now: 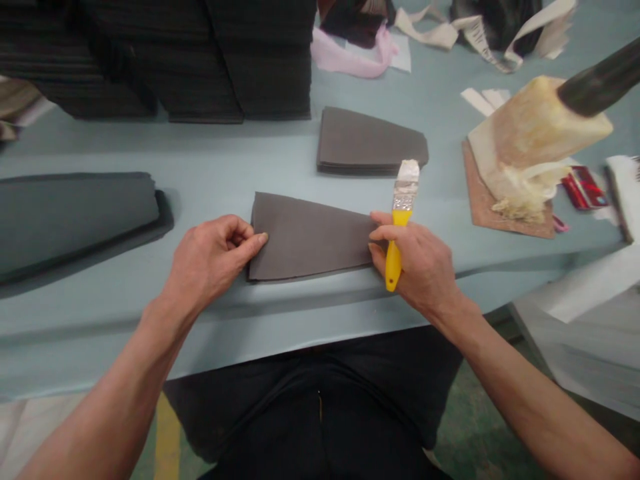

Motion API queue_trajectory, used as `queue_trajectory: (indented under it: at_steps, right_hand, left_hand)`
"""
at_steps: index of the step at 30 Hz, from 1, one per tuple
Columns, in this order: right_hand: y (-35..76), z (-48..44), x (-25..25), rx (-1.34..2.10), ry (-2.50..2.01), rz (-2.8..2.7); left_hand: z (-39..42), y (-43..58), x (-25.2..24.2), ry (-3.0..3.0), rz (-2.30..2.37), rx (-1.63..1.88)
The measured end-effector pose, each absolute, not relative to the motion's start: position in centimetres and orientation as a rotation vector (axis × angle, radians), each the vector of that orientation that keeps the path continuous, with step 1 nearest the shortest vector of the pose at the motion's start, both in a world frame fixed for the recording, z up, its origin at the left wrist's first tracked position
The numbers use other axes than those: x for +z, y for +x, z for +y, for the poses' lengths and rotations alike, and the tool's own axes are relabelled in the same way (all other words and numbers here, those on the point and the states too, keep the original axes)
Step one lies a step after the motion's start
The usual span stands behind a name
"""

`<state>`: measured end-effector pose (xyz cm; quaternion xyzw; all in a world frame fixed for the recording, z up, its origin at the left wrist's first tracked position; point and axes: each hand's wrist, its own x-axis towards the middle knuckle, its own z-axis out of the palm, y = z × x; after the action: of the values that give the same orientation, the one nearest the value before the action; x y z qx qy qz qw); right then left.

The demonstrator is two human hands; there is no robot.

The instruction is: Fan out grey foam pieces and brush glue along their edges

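Observation:
A dark grey wedge-shaped piece of material (310, 237) lies flat on the pale blue table (225, 167) in front of me. My left hand (213, 257) is curled, with thumb and forefinger pinching the piece's left edge. My right hand (420, 263) is closed round the yellow handle of a brush (403, 213). The brush's glue-caked bristles point up and away from me. The fingers of that hand also rest on the piece's right edge.
A small stack of like grey pieces (370, 143) lies behind. A bigger dark stack (75, 217) sits at the left, tall black piles (165, 57) at the back. A glue-crusted container (535, 143) on a brown board stands at the right, with scraps and tape beyond.

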<state>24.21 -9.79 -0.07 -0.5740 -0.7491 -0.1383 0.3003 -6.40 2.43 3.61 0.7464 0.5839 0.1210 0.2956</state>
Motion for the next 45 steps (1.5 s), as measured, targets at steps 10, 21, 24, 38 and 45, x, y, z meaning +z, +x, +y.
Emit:
queue_trajectory:
  at_steps: [10,21,24,38,45]
  right_hand:
    - [23.8,-9.6,-0.3,-0.364,-1.487,-2.001]
    - [23.7,-9.5,-0.7,-0.438,-1.495,-1.994]
    - [23.9,-9.5,-0.9,-0.413,-1.521,-1.991]
    - [24.2,-9.4,-1.1,-0.325,-1.519,-1.952]
    - [24.2,-9.4,-1.1,-0.286,-1.533,-1.949]
  left_hand:
    - [2.4,-6.4,3.6,1.966,1.549,0.317]
    - [2.1,-6.7,2.7,1.939,1.528,0.441]
    - [1.5,-6.7,2.6,2.088,1.569,0.439]
    - [3.2,-6.8,2.1,2.911,0.985,0.338]
    - [3.8,-6.4,2.7,3.004,0.795,0.207]
